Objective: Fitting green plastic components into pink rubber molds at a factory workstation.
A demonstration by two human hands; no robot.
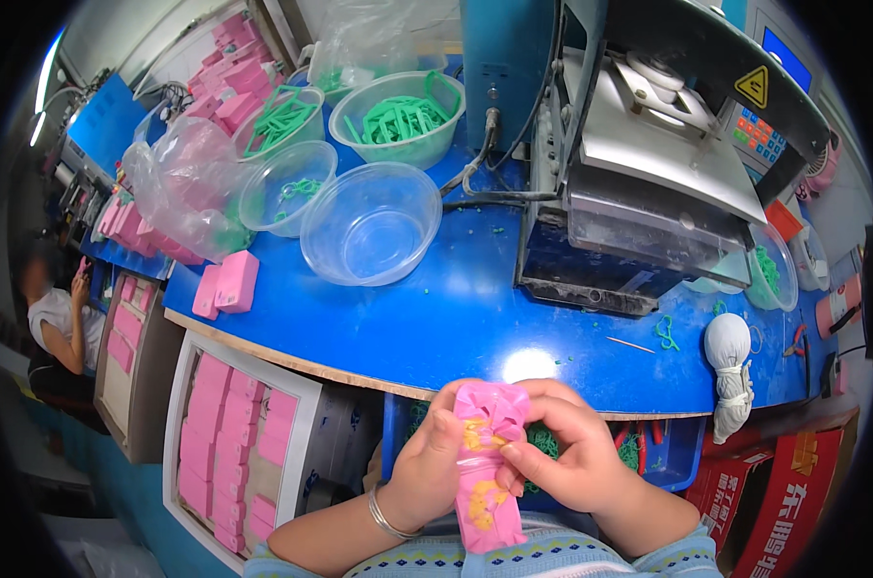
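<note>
In front of my body, just off the table's near edge, I hold a long pink rubber mould (477, 464) with yellow patches on its face. My left hand (425, 477) wraps its left side, the thumb raised along the edge. From the right, my right hand (581, 458) grips it, thumb and fingertips pressed against the face near the middle. The mould's upper part looks folded and notched; the lower part hangs toward my striped top. My palms and the mould's back are hidden.
A press machine (648, 202) stands at the right of the blue table (388, 332). Clear plastic bowls (371, 226), some with green pieces, line the back. Pink blocks (234, 284) lie left; a white cloth bundle (730, 371) is right. A person (66, 318) sits far left.
</note>
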